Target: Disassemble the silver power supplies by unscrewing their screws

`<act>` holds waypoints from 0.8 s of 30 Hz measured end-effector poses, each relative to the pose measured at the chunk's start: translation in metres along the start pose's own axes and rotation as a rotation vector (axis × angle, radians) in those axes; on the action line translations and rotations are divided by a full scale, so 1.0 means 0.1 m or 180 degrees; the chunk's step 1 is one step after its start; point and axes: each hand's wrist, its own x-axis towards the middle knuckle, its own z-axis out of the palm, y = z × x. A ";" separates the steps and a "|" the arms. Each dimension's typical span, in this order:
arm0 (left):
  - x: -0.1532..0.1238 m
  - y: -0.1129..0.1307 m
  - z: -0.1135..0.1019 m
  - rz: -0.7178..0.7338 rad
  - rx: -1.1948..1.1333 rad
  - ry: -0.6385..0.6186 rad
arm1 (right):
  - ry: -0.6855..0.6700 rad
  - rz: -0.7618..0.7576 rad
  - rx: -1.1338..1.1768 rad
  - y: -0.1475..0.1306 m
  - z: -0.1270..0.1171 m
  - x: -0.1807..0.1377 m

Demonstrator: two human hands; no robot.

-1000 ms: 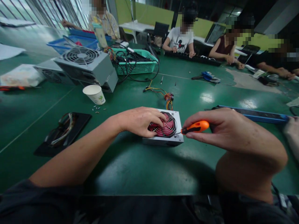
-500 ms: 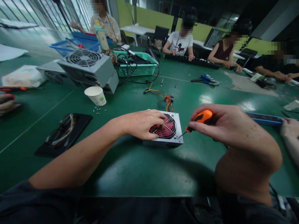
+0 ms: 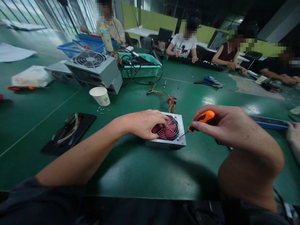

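In front of me on the green table lies a silver computer power supply (image 3: 167,144), its red fan under a wire grille (image 3: 172,128) facing up. My left hand (image 3: 148,124) grips it from the left, fingers curled over the grille and casing. My right hand (image 3: 217,120) is closed around an orange and black screwdriver (image 3: 205,117). The screwdriver slants down to the left, its tip at the near right corner of the fan face. A bundle of coloured cables (image 3: 172,101) runs out from the far side of the power supply.
A paper cup (image 3: 100,96) stands left with several small screws (image 3: 101,110) beside it. Behind are stacked power supplies (image 3: 98,70) and a green basket (image 3: 140,72) of cables. Glasses lie on a black pad (image 3: 87,125). Blue-handled pliers (image 3: 209,81) lie back right. Another person's hand (image 3: 293,134) is at far right.
The view has shifted slightly, so everything sits a little further right. Both hands keep their hold, and the screwdriver tip stays at the same corner.
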 end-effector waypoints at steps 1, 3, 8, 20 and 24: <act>0.00 0.01 0.00 -0.0026 0.0014 0.0004 | -0.0014 0.0007 0.0013 0.00 0.00 0.00; 0.01 0.02 0.00 -0.0076 0.0065 0.0056 | -0.0002 0.0029 0.0035 0.00 0.00 0.00; 0.05 0.05 0.00 0.0012 -0.0024 0.0098 | 0.0262 0.0163 0.0110 -0.08 -0.01 0.02; -0.01 -0.04 -0.04 -0.0030 -0.0171 0.0117 | 0.0586 0.0349 -0.0342 -0.05 0.00 0.07; -0.02 -0.05 -0.05 -0.0023 -0.0263 0.0128 | 0.0694 0.0373 -0.0603 -0.01 0.03 0.12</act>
